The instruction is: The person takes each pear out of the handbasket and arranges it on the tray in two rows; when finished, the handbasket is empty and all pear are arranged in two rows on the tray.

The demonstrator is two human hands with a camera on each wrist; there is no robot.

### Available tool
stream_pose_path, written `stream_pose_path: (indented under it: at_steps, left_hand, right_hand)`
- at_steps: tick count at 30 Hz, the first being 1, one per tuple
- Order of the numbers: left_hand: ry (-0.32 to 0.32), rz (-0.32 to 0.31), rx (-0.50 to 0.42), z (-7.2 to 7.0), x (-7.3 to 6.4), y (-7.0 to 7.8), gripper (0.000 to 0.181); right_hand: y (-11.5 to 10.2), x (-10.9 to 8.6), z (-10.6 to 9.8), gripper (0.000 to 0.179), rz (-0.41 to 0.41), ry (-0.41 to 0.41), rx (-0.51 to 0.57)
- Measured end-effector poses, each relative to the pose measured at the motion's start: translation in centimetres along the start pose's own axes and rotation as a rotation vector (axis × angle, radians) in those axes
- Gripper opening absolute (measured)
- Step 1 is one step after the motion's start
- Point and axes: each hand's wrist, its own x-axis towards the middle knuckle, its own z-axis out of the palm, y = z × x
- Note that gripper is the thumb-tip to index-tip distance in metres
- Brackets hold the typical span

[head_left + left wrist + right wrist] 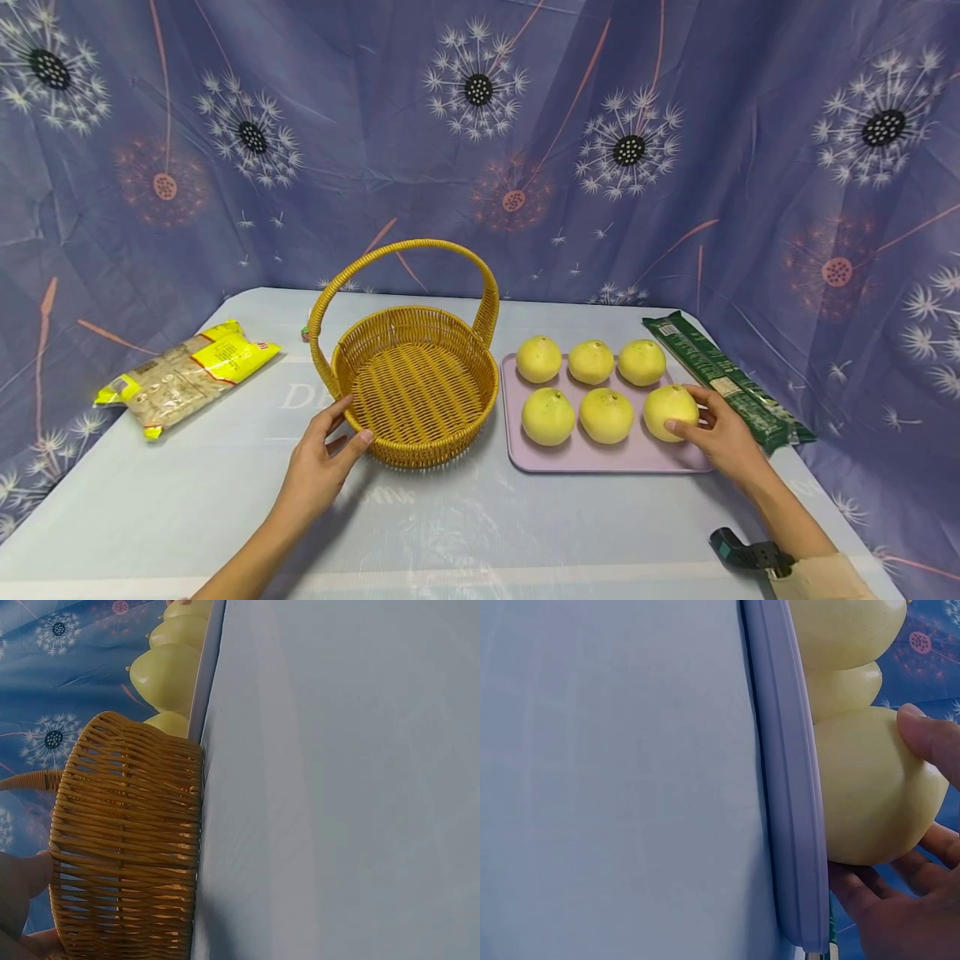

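Note:
A golden wicker basket point(416, 450) with a tall arched handle stands at the middle of the table, with nothing inside. My left hand point(318, 458) holds its near left rim, thumb at the front; the left wrist view shows the thumb on the rim of the basket point(127, 840). On a pink-purple tray point(600, 458) to the right sit several round yellow fruits in two rows. My right hand point(723, 433) grips the front right yellow fruit point(663, 410), thumb on its near side. In the right wrist view, fingers curve under that fruit point(877, 787), close beside the tray rim.
A clear and yellow food packet point(202, 371) lies at the left of the table point(450, 533). Along the right edge, behind the tray, rests a long green package point(723, 375). A small colourful item point(305, 333) is partly hidden behind the basket. A dandelion-patterned curtain point(360, 150) surrounds the table.

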Motion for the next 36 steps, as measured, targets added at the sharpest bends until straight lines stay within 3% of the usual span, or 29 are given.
stream_pose_path:
  at_steps: [22,36]
  left_hand:
    - [-0.008,-0.003,0.005,-0.02,-0.04,-0.01,0.064]
    - [-0.006,-0.006,0.005,-0.05,0.01,0.16,0.064]
  right_hand:
    - [0.37,-0.11,0.11,0.074,-0.041,-0.024,0.008]
    - [0.20,0.06,-0.05,0.077,-0.001,-0.039,-0.009]
